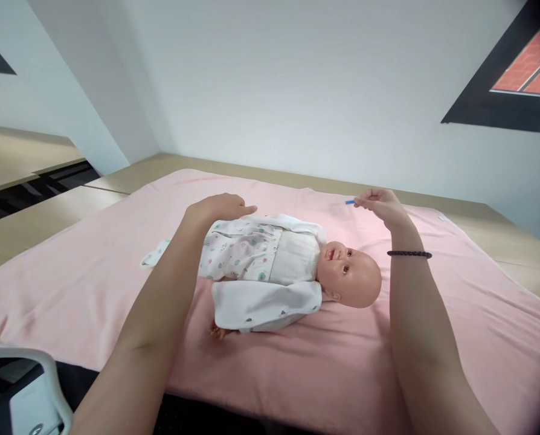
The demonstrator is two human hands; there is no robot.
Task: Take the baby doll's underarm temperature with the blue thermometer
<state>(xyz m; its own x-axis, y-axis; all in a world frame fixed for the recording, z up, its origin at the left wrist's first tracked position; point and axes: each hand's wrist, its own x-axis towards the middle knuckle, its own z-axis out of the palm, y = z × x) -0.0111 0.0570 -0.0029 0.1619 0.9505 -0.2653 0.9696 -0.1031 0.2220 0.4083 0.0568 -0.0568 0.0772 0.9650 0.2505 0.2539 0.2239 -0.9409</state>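
Observation:
A bald baby doll [350, 275] lies on its back with its head to the right. It wears a white dress with a coloured print [240, 251] and long white sleeves. My left hand [220, 206] is over the far side of the doll's lower body, near the end of the far sleeve. Its thumb is stretched out and its other fingers are partly hidden; I see nothing held in it. Beyond the doll's head, my right hand [381, 204] pinches a small blue stick [350, 202] above the blanket. Most of the stick is hidden by the fingers.
A pink blanket [84, 266] covers most of the wooden table [487, 220], which stands against a white wall. A white chair frame [48, 368] is at the lower left. Another table [20, 151] stands at the far left.

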